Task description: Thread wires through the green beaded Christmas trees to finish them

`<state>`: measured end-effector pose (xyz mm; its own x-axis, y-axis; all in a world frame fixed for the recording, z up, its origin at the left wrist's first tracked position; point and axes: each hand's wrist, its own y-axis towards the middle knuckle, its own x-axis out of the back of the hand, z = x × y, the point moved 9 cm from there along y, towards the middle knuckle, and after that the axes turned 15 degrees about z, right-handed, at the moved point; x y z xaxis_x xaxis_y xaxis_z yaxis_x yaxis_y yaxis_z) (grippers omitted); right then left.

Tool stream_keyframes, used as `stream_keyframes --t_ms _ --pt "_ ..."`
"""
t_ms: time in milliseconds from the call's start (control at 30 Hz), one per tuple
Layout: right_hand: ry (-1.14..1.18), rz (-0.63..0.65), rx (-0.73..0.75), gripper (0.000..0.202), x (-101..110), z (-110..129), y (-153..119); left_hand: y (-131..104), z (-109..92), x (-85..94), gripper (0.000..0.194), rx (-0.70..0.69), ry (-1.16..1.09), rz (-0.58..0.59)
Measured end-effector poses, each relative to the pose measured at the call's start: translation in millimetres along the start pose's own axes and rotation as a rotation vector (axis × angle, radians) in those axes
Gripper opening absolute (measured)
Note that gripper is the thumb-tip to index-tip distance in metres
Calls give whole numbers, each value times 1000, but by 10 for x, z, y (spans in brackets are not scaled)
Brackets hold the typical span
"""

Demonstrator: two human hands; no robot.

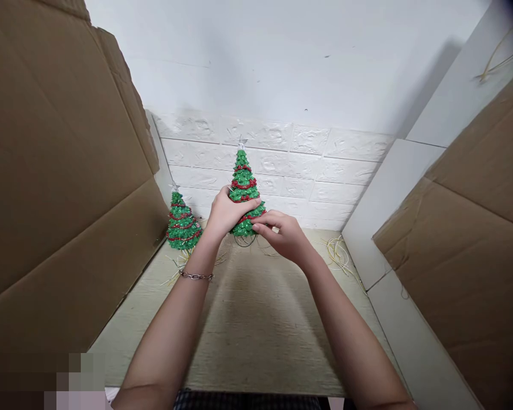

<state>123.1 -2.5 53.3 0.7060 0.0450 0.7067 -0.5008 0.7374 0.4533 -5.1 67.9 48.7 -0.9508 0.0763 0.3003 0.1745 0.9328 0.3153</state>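
Note:
A small green Christmas tree (242, 176) with red garlands and a clear star on top is held upright above the table. My left hand (231, 213) wraps round its left side, the thumb lying across the front. At the lower right edge of the tree, my right hand (282, 230) is closed, thumb and index finger pinched against the branches; anything small between the fingertips is hidden. A dark wire loop hangs under the tree's base. A second, similar tree (182, 225) stands on the left, beside my left wrist.
The pale table (256, 341) has loose yellowish wires near the second tree and a coil of wires (337, 253) at the back right. Cardboard (68, 171) rises on the left, more cardboard (465, 239) on the right. A white brick-patterned wall (310, 139) stands behind.

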Motion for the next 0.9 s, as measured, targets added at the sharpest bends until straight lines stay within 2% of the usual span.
stream_keyframes --t_ms 167,333,533,600,700,833,900 --pt "68 -87 -145 9 56 -131 -31 -12 -41 -43 57 -2 14 34" --pt "190 -116 -248 27 17 -249 -49 -27 -107 -106 58 -9 33 83" --pt "134 -127 -342 36 57 -332 -92 -43 -117 -75 58 -14 23 53" --pt "150 -158 -362 38 114 -381 -111 -38 -101 -67 53 -27 -89 55" --pt "184 -185 -386 40 205 -446 -132 -22 -43 -63 46 -25 -386 64" --pt "332 -58 -417 29 135 -493 -119 16 22 -75 39 -2 -662 109" --pt "360 13 -399 44 50 -465 -100 38 13 -87 36 -22 -727 162"
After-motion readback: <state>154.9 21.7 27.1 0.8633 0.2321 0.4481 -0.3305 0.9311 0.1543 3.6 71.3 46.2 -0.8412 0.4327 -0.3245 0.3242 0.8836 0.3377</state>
